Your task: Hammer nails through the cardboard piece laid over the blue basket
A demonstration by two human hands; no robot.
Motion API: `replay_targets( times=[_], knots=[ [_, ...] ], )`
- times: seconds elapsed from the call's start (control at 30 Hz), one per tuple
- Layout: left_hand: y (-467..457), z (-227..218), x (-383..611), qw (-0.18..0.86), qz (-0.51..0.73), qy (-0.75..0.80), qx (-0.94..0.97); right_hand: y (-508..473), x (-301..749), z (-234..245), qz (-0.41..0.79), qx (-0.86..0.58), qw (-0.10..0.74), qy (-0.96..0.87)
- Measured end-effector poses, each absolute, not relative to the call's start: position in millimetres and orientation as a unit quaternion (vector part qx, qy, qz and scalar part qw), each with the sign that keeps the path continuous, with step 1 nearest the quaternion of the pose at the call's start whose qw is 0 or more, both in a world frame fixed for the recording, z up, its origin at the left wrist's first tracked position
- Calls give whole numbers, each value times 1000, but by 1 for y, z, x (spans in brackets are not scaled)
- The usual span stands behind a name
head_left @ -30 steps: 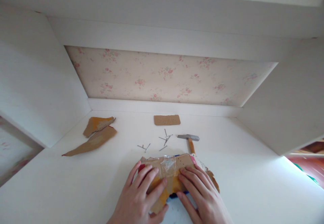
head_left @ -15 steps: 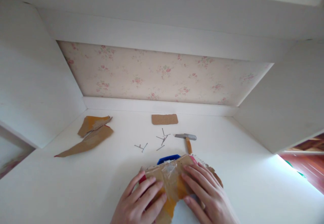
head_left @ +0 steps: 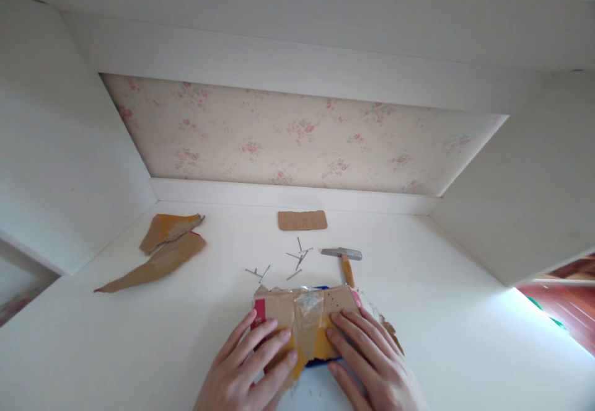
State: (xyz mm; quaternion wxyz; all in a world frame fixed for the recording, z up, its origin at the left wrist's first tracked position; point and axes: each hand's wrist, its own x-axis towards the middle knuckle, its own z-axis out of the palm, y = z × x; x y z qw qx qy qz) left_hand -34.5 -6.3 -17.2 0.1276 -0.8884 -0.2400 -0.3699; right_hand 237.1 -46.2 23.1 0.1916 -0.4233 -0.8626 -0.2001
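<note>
A torn piece of brown cardboard [head_left: 307, 324] lies in front of me, with orange and red print, clear tape across its middle and small holes at upper right. My left hand [head_left: 253, 364] rests on its left part, fingers spread flat. My right hand [head_left: 372, 355] lies over its right part, also with fingers spread, the thumb below the lower edge. Beneath the cardboard shows the edge of a blue object [head_left: 320, 362], mostly hidden. Just behind it is a hammer [head_left: 343, 255] with a steel head and wooden handle, the handle's end reaching the cardboard.
Several loose nails [head_left: 300, 256] are scattered on the white surface [head_left: 116, 343]. Behind them lies a small brown cardboard strip [head_left: 302, 220]. Torn cardboard scraps [head_left: 171, 250] sit at the left. White side panels and a floral back wall [head_left: 302, 138] enclose the surface.
The cardboard has turned straighter and shifted back over the blue object, covering its far edge; the blue now shows along the near edge. Both hands moved with it, fingers still flat.
</note>
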Motion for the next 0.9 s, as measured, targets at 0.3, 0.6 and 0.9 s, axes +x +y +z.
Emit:
replay_targets(
  times=[0.3, 0.6, 0.9],
  knots=[
    [-3, -10, -31, 124, -390, -246, -879, -43, 238, 21, -211, -411, 194, -865],
    [-3, -10, 0, 169, -407, -316, -840, -40, 242, 36, -175, -407, 185, -877],
    [-4, -21, 4, 184, -452, -323, -811, 43, 228, 75, 161, -582, 186, -776]
  ],
)
